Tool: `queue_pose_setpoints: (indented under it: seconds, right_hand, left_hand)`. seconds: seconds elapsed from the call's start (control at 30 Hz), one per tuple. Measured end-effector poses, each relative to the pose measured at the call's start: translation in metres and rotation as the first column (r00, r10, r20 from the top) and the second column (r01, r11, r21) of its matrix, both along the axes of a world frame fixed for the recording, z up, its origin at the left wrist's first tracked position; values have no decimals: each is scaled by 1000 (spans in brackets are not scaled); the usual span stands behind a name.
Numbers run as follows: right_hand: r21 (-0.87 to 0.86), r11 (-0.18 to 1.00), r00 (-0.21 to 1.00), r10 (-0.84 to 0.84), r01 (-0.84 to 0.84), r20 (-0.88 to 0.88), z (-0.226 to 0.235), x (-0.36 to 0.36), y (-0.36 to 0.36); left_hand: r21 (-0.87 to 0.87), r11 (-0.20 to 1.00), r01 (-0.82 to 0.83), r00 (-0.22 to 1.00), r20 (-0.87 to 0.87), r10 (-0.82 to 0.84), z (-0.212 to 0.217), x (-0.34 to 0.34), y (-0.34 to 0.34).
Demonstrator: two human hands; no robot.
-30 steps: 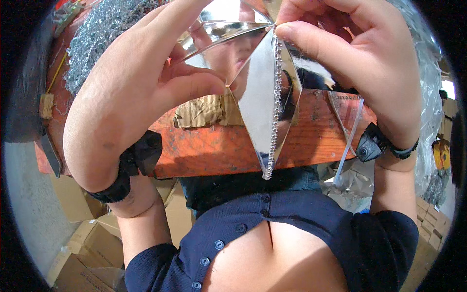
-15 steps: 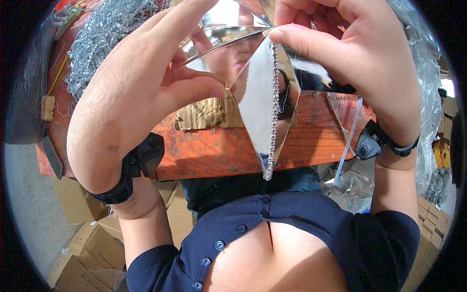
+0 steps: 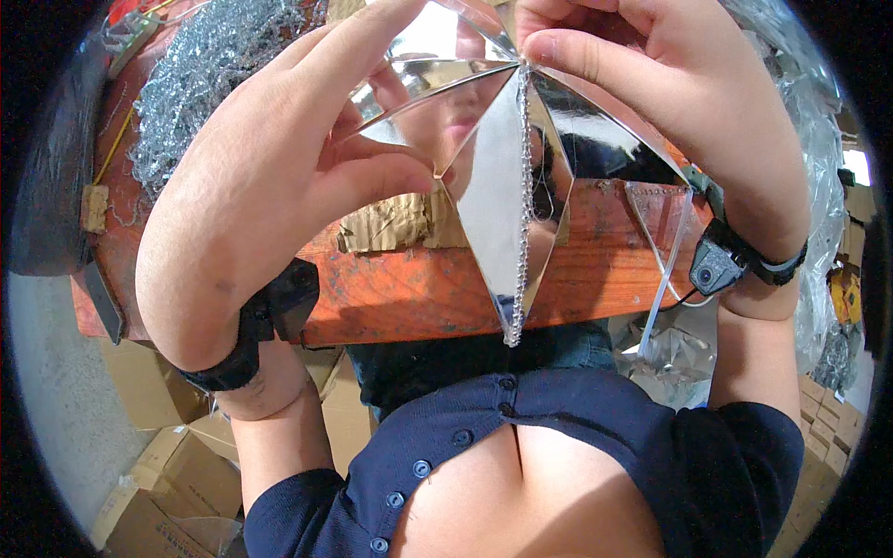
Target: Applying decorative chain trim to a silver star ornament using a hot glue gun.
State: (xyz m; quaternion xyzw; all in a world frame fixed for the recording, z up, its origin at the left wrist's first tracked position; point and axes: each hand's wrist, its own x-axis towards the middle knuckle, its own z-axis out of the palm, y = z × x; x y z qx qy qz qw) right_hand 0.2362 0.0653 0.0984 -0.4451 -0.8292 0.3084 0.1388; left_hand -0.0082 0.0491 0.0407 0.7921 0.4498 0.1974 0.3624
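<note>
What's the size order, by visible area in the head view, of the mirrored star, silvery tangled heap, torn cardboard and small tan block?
Largest to smallest:
1. Mirrored star, though nearness to the camera may enlarge it
2. Silvery tangled heap, partly hidden
3. Torn cardboard, partly hidden
4. Small tan block

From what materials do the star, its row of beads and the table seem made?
Star: perhaps polished metal or mirror-coated plastic; its smooth faces reflect clearly.
Row of beads: silvery and glinting, maybe glass or metal; too small to tell.
Table: probably wood, worn orange-red paint or stain; grain lines show.
</note>
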Motion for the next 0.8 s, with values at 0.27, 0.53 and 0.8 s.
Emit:
queue_pose_setpoints:
  seconds: [0.27, 0.53, 0.8]
  right_hand:
    - [190, 982, 995, -1, -18, 101, -8, -6, -6]
    - [216, 971, 993, 91, -106, 78, -5, -3, 1]
    - [164, 985, 996, 37, -50, 82, -5, -4, 4]
  left_hand:
    - [-18, 1000, -2, 1000, 21, 2, -2, 1, 1]
    - [-38, 999, -4, 999, 45, 6, -1, 4, -5]
    - [-39, 999, 2, 998, 58, 0, -2, 7, 1]
